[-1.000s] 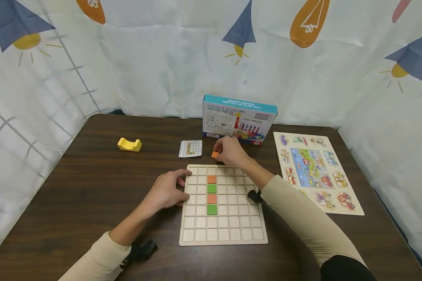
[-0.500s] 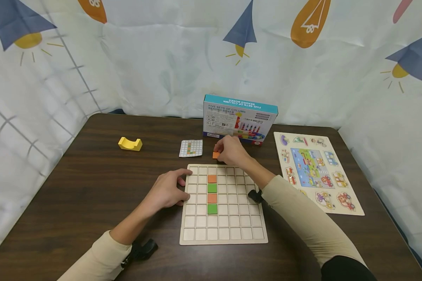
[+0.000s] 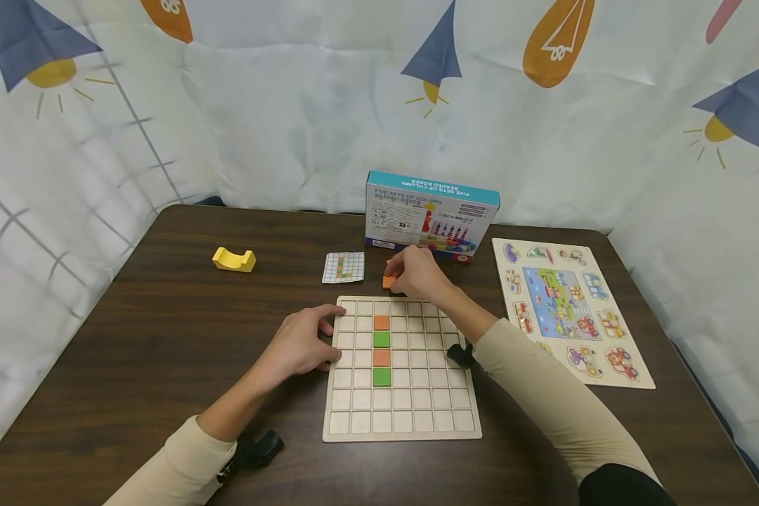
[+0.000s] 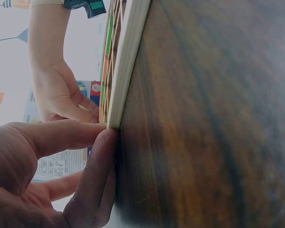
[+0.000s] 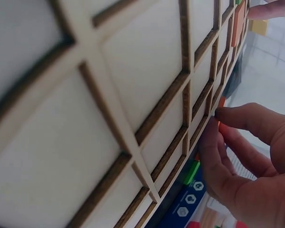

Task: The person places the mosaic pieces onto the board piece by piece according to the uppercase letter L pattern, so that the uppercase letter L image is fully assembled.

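With the left hand, holding the left edge of a pale grid board between thumb and fingers in the head view; with the right hand, pinching an orange tile narrowly over the table, just beyond the board's far edge. Seeing four tiles in the third column from the left, alternating orange and green from far to near. Seeing also a small gridded card just left of the pinched tile, a printed box standing behind, a yellow block well off to the left, and a picture puzzle right of the board.

In the left wrist view, touching the board's edge with the left fingertips, looking along its side, viewing the coloured tiles edge-on.

In the right wrist view, bending right thumb and fingers together beyond the rim, showing only bits of orange. Spotting a green tile near those fingers, beside the box.
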Motion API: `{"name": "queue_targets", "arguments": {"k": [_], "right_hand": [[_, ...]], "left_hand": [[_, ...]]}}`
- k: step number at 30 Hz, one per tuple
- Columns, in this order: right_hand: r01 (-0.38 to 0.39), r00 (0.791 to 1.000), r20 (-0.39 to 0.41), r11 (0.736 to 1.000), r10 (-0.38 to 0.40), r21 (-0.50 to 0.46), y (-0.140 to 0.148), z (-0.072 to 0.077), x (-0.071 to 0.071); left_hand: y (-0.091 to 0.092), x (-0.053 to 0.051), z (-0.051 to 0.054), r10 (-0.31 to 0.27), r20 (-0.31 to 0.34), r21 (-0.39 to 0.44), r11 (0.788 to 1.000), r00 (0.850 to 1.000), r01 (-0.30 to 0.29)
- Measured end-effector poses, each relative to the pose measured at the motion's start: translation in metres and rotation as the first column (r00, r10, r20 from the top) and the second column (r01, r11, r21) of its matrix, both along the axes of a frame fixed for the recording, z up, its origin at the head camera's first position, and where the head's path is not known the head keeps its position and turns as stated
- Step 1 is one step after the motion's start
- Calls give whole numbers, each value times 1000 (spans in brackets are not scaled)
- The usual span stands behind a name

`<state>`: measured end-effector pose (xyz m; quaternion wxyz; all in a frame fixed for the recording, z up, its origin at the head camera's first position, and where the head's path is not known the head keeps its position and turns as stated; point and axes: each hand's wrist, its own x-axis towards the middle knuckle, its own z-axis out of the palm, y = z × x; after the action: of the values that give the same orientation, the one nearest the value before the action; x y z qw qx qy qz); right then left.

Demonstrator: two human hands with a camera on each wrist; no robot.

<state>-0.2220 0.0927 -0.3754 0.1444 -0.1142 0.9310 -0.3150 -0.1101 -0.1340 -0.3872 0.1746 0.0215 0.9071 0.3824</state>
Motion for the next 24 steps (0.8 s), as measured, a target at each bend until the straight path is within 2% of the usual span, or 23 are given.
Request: {"name": "queue_targets", "arguments": {"k": [17, 24], "right_hand": [[36, 999, 36, 998, -34, -50, 8, -3, -2], [32, 999, 40, 998, -30, -50, 11, -2, 2]], "left_hand": [[0, -1, -1, 5, 3, 15, 1000, 1000, -5], [0, 0, -1, 4, -3, 13, 1000, 1000, -4]]}}
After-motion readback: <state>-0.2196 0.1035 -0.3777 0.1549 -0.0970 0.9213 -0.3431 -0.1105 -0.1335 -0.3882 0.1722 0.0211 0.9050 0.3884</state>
